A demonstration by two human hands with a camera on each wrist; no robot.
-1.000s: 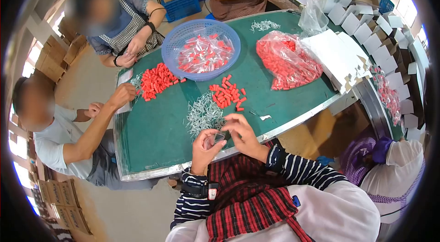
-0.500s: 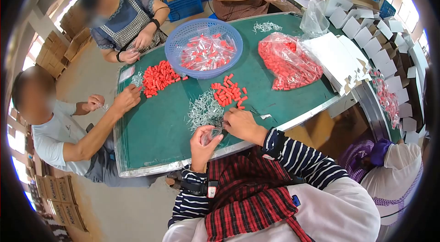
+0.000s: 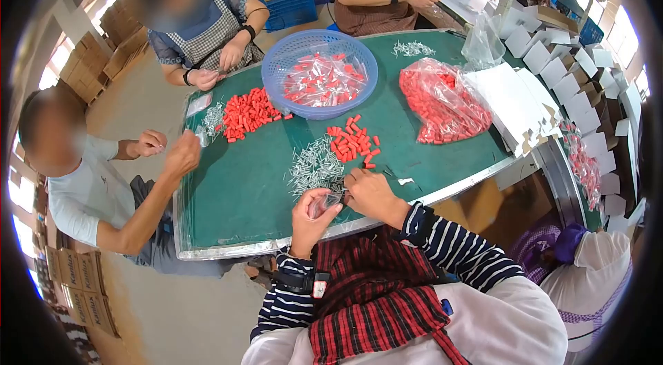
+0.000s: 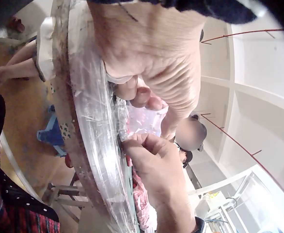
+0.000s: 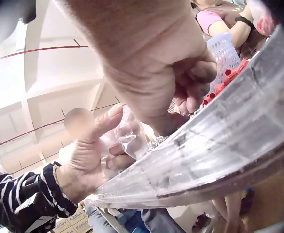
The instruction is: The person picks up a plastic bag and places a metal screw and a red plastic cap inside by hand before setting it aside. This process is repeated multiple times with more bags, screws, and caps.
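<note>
My left hand (image 3: 311,218) holds a small clear plastic bag (image 5: 132,141) between thumb and fingers, near the table's front edge. Just right of it, my right hand (image 3: 376,194) reaches down with bent fingers, fingertips at the near right side of a heap of small silvery screws (image 3: 314,166). In the left wrist view, the right thumb and forefinger come together close to the bag. I cannot tell whether a screw is between them. Short red hollow tubes (image 3: 353,140) lie loose beyond the right hand.
A blue plastic basket (image 3: 273,64) holds filled bags. Right of it lies a large bag of red tubes (image 3: 445,106), beside stacked white card (image 3: 514,106). Two people work across the green table (image 3: 255,206), near another red heap (image 3: 250,115). Metal edging (image 3: 456,189) borders the table.
My right hand has gone from above the bag down to the screws and shifted slightly right, its fingers bending. The left hand keeps the bag at nearly the same place.
</note>
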